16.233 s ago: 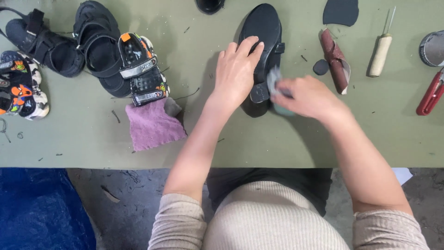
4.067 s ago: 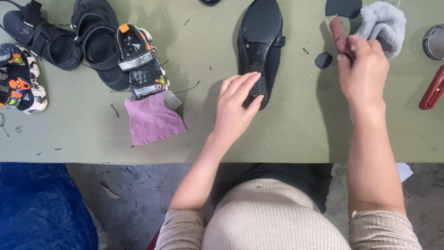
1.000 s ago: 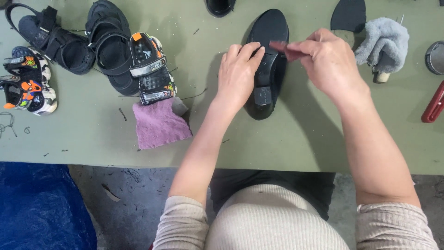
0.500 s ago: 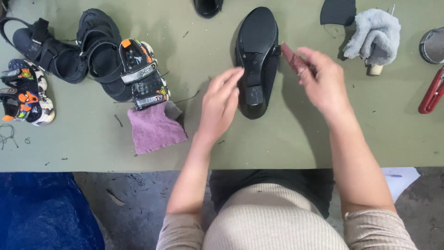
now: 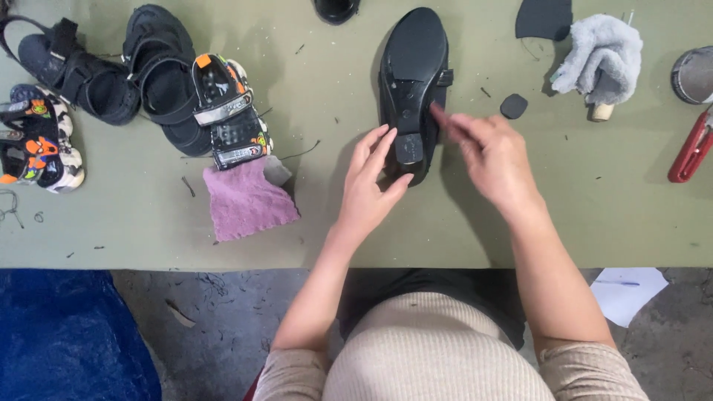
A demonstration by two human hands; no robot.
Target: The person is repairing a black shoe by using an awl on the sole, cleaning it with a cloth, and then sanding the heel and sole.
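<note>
A black shoe (image 5: 412, 67) lies sole-up on the green table (image 5: 148, 230), heel toward me. My left hand (image 5: 371, 186) rests beside the heel, fingers spread and touching the shoe's near end, holding nothing. My right hand (image 5: 494, 152) is closed on a small reddish-brown strip (image 5: 440, 116) whose tip touches the sole just right of the heel block. The strip is blurred, so I cannot tell its exact kind.
A purple cloth (image 5: 245, 200) lies left of my left hand. Several sandals (image 5: 156, 89) and a colourful child's shoe (image 5: 37, 141) crowd the far left. A grey cloth (image 5: 601, 56), small black heel piece (image 5: 514, 106), black sole cutout (image 5: 546, 18) and red-handled tool (image 5: 691, 148) sit right.
My right hand has brought the reddish strip down onto the sole beside the heel. My left hand has slid to the shoe's near end with fingers spread.
</note>
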